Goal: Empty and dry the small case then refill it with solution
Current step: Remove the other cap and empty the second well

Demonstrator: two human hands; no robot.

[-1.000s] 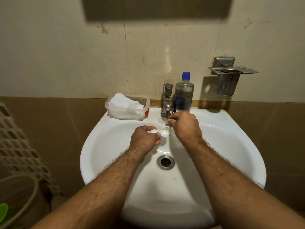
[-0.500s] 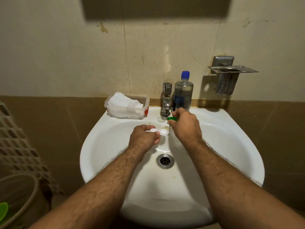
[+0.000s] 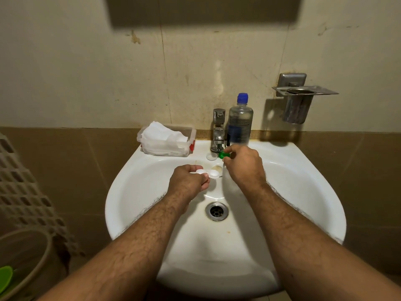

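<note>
White plastic marked the small case (image 3: 207, 173), which the left hand (image 3: 188, 184) pinched by one end above the basin of the sink (image 3: 152, 192), thumb and curled fingers closed on it. Its far well looked uncovered, though whether any liquid lay inside was too small to tell. The right hand (image 3: 244, 167) had its fingertips closed on a green cap (image 3: 224, 154), held just over the back ledge beside the tap (image 3: 218, 131). A white cap (image 3: 211, 156) lay on that ledge, close to the green one and near the edge of the bowl. The solution bottle (image 3: 240, 122), blue-capped and upright, stood right behind the right hand, and a tub of tissues (image 3: 167, 140) sat on the ledge to the left of the tap.

Several things could have gone wrong from this position. The ledge was narrow and seemed to slope toward the bowl, so a cap set down carelessly might have rolled into the basin and on toward the open drain (image 3: 216, 211); the white cap already lay exposed to a nudge from the right hand's knuckles. The same hand was close enough to the bottle that a hasty withdrawal might have knocked it over. The case, held by one end only, might have twisted or slipped from wet fingers when tipped out, falling straight toward the drain. Drying would likely have needed a tissue, and reaching across for one while holding the case risked dragging a forearm past the caps.
</note>
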